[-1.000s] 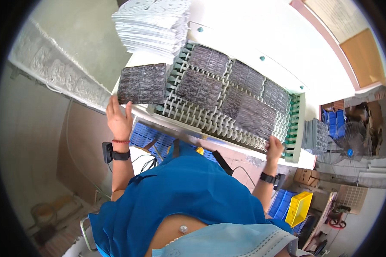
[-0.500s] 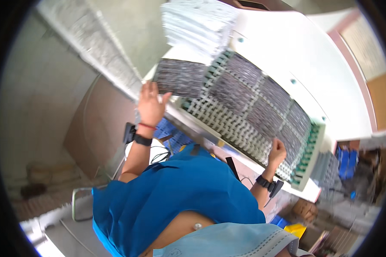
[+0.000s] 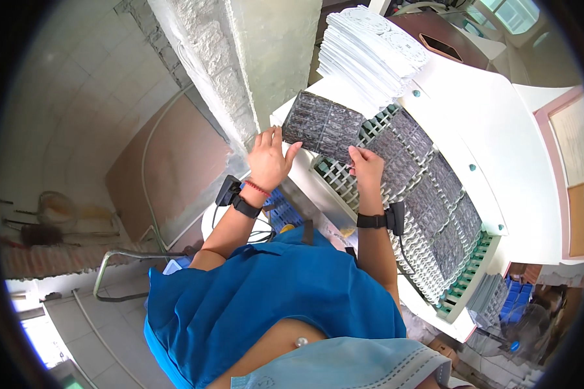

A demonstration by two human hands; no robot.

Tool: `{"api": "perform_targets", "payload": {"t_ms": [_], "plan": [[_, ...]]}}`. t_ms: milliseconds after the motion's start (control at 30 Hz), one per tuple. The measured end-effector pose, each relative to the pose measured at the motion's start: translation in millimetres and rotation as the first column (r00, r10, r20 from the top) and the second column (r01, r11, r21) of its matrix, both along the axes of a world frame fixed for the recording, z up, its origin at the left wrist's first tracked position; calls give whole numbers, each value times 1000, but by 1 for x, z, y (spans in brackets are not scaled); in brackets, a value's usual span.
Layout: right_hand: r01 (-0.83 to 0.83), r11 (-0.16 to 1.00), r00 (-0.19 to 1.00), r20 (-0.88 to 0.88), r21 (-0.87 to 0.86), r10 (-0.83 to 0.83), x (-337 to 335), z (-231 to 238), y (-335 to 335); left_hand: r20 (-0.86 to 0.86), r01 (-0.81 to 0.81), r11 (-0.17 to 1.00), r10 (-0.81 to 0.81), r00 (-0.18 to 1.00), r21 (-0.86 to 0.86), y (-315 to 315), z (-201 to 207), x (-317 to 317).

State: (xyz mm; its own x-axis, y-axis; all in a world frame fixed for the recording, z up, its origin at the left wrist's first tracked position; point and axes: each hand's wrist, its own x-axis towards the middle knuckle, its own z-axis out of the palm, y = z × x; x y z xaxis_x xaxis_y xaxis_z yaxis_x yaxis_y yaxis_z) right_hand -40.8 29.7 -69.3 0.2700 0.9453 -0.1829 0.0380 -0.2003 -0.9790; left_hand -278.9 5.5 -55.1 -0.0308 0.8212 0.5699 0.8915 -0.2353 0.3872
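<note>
The panel (image 3: 323, 124), dark and ridged, is at the left end of the white surface (image 3: 529, 168), with its right edge beside the left edge of the conveyor (image 3: 412, 262). Whether it lies flat or is slightly raised, I cannot tell. The left hand (image 3: 269, 159) touches the panel's near left corner, its fingers extended along the edge and the thumb spread away from them. The right hand (image 3: 367, 170) pinches the panel's near right corner between thumb and curled fingers.

More dark panels (image 3: 428, 200) lie in two rows on the conveyor, towards its far edge; pale wheels show bare along the near edge, and green rollers (image 3: 474, 269) line the right end. A white stack (image 3: 370, 58) stands at the surface's far left corner, behind the panel. A grey stack (image 3: 488, 299) stands past the conveyor's right end.
</note>
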Motion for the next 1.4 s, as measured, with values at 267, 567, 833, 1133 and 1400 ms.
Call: {"api": "perform_targets", "payload": {"t_ms": [267, 567, 833, 1133, 1400], "plan": [[43, 997, 997, 61, 58, -46, 17, -6, -32, 563, 177, 948, 2, 826, -264, -21, -10, 5], [208, 978, 976, -52, -35, -209, 113, -40, -157, 902, 867, 435, 430, 40, -245, -39, -52, 82], [418, 907, 908, 6, 51, -419, 172, -50, -196, 911, 845, 359, 269, 313, -396, -17, -49, 174], [575, 814, 818, 50, -79, -573, 254, -53, -220, 775, 580, 650, 22, 632, -491, 38, -53, 198], [745, 666, 630, 364, -35, -686, 389, -50, -292, -153, 416, 879, -456, 877, -233, 18, -52, 237]]}}
